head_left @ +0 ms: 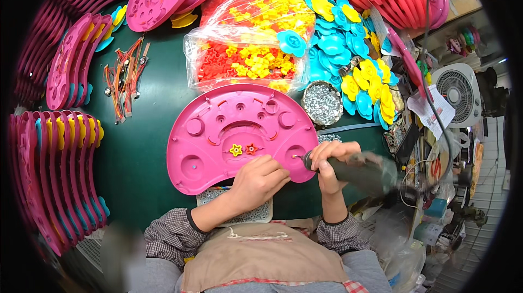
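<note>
The right hand (328, 166) is closed around a dark power screwdriver (354, 172), blurred toward its rear, its bit pointing left over the round recess at the right end of a pink plastic panel (217, 157). The panel thus lies left of that grip. The left hand (257, 180), fingers curled, hovers over or rests on the panel's lower edge; whether it pinches anything cannot be told. Just above it sit a yellow star gear (236, 150) and a red star gear (251, 148). Farther out, a round tin (304, 109) of metal screws stands near the panel's upper right.
</note>
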`<move>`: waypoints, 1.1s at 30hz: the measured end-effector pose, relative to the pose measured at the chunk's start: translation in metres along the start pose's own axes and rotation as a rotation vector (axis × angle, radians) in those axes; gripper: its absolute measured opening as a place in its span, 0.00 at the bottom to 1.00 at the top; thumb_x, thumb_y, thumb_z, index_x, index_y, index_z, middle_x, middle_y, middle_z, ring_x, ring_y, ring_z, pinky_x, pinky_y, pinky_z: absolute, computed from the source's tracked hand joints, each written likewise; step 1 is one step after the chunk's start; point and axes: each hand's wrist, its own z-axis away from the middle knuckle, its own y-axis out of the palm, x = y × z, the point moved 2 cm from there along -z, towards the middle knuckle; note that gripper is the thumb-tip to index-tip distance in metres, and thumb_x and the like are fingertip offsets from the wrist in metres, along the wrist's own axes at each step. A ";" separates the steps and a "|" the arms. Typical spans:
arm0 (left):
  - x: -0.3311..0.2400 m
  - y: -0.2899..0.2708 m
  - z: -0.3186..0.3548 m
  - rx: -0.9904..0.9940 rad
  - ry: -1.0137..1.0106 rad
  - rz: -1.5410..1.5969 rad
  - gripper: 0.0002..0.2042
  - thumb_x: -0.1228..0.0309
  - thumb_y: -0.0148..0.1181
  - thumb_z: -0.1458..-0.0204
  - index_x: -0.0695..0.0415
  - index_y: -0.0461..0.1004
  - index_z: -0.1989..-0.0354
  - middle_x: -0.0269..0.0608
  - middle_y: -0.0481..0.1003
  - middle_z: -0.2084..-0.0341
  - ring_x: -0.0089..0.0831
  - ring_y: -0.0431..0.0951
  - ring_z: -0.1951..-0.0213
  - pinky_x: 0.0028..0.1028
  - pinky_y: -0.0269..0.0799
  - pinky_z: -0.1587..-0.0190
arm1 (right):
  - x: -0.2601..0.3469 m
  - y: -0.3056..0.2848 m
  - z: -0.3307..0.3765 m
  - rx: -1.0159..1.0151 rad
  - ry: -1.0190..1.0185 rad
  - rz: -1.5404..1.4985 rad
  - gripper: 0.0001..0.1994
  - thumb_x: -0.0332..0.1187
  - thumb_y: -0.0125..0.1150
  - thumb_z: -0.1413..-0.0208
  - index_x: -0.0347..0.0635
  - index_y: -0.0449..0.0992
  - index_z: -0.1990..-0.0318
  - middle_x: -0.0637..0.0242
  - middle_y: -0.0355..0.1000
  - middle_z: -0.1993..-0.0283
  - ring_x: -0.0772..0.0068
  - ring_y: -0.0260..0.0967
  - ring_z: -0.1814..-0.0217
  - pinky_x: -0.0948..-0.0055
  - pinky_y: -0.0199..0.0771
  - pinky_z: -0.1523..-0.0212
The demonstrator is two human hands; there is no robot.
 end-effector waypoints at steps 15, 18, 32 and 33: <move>0.004 0.022 -0.016 0.141 -0.124 -0.263 0.06 0.69 0.68 0.45 0.55 0.84 0.61 0.37 0.73 0.69 0.37 0.75 0.62 0.37 0.70 0.60 | 0.005 -0.005 -0.002 -0.078 -0.016 0.033 0.20 0.23 0.55 0.44 0.41 0.64 0.43 0.62 0.68 0.74 0.69 0.66 0.75 0.63 0.75 0.63; 0.010 0.033 -0.026 0.174 -0.121 -0.371 0.06 0.67 0.67 0.44 0.54 0.85 0.63 0.37 0.72 0.70 0.37 0.74 0.62 0.38 0.69 0.59 | 0.007 -0.006 -0.004 -0.094 -0.010 0.057 0.20 0.23 0.56 0.44 0.41 0.63 0.44 0.62 0.68 0.74 0.69 0.66 0.75 0.63 0.75 0.64; 0.016 0.026 -0.033 0.218 -0.195 -0.218 0.06 0.69 0.65 0.45 0.54 0.86 0.64 0.37 0.74 0.69 0.39 0.76 0.61 0.41 0.65 0.60 | 0.008 -0.005 -0.002 -0.097 -0.028 0.027 0.20 0.23 0.55 0.45 0.41 0.63 0.44 0.62 0.68 0.75 0.69 0.66 0.75 0.63 0.75 0.64; 0.016 0.025 -0.033 0.215 -0.198 -0.214 0.06 0.69 0.65 0.45 0.54 0.86 0.64 0.37 0.74 0.69 0.39 0.75 0.61 0.41 0.65 0.60 | 0.008 -0.004 -0.002 -0.097 -0.026 0.030 0.20 0.23 0.55 0.45 0.41 0.63 0.44 0.62 0.67 0.75 0.69 0.66 0.75 0.63 0.75 0.64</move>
